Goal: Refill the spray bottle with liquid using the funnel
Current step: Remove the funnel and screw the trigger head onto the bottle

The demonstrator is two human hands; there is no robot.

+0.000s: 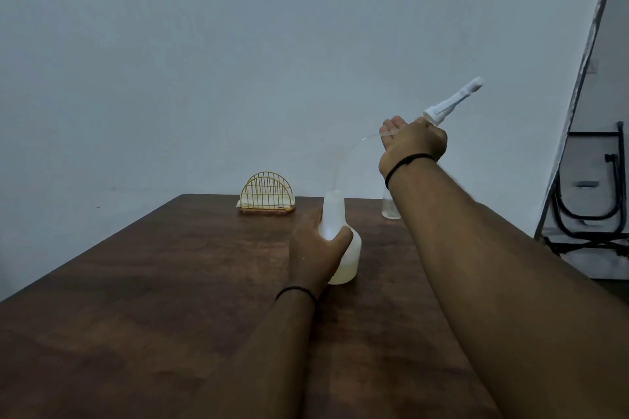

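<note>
In the head view, the left hand (318, 248) gripped the neck of the white spray bottle (340, 241), which stood upright on the dark wooden table (136, 299) with a little pale liquid showing at its bottom. The right hand (413, 143), raised well above and to the right, was curled round the white trigger sprayer head (454, 100), whose clear dip tube (343, 160) arched down with its lower end at the bottle's mouth. The step in hand looked to be taking the sprayer off to open the bottle. Next, the tube would need lifting fully clear and the head setting down, leaving the right hand free for the funnel, which was not visible here. A clear container (389, 209) stood behind the right forearm, near a wire napkin holder (267, 196) at the table's far edge; it may hold the refill liquid
</note>
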